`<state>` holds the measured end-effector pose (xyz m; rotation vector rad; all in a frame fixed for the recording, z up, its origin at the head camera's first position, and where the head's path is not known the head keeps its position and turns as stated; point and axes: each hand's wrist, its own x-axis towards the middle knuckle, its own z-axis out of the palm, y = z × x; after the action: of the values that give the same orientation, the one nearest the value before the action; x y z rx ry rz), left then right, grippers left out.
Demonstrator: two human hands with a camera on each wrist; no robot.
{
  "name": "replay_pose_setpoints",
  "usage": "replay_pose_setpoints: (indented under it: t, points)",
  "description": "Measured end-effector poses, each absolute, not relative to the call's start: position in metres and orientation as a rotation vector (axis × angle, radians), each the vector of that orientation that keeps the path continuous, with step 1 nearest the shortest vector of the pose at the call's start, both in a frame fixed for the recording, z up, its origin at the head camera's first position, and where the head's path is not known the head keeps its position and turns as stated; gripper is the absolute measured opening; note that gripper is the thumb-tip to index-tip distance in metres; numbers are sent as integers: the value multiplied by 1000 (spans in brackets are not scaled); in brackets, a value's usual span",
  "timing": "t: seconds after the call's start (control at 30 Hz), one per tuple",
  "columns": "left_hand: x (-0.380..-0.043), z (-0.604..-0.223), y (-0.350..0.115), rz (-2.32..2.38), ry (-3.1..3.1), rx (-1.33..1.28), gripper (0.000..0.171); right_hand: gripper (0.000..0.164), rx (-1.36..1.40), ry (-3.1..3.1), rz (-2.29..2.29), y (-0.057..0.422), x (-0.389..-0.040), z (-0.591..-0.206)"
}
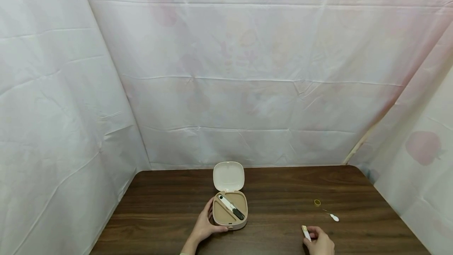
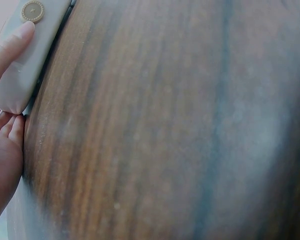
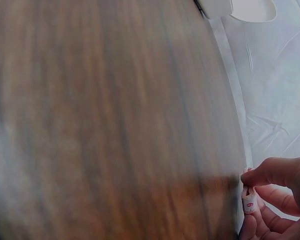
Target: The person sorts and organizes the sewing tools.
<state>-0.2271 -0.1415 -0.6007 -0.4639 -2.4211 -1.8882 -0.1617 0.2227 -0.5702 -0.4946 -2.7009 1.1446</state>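
My left hand (image 1: 204,225) grips a small cream box (image 1: 230,226) by its left side, the thumb at the round front button (image 2: 32,11). Its lid (image 1: 228,176) stands raised at the back. Across the beige compartments inside lies a slim white tool with a dark end (image 1: 231,207). Off to the right, my right hand (image 1: 320,241) pinches a small rolled tape measure (image 3: 249,200), white with red marks, between thumb and fingers just over the table. The hand hides part of the roll.
Beyond the right hand lie a gold ring-shaped thimble (image 1: 317,202) and a white needle threader (image 1: 334,217) with a thin wire end. Everything rests on a dark wooden table (image 1: 170,196). Pale cloth sheets (image 1: 226,101) hang behind it and along both sides.
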Motion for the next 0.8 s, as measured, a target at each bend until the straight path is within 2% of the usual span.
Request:
replay_pose_setpoints:
  t: [0.4, 0.67, 0.8]
  points:
    - [-229, -604, -142, -1872, -2458, -445, 110, 31, -369, -2710, 1159, 218, -165, -563]
    - [-219, -581, -138, -1920, -2416, -471, 108, 32, -304, -2707, 1156, 209, -168, -553]
    - [-221, -585, -138, -1915, -2412, -474, 109, 31, -260, -2686, 1146, 205, -173, -551]
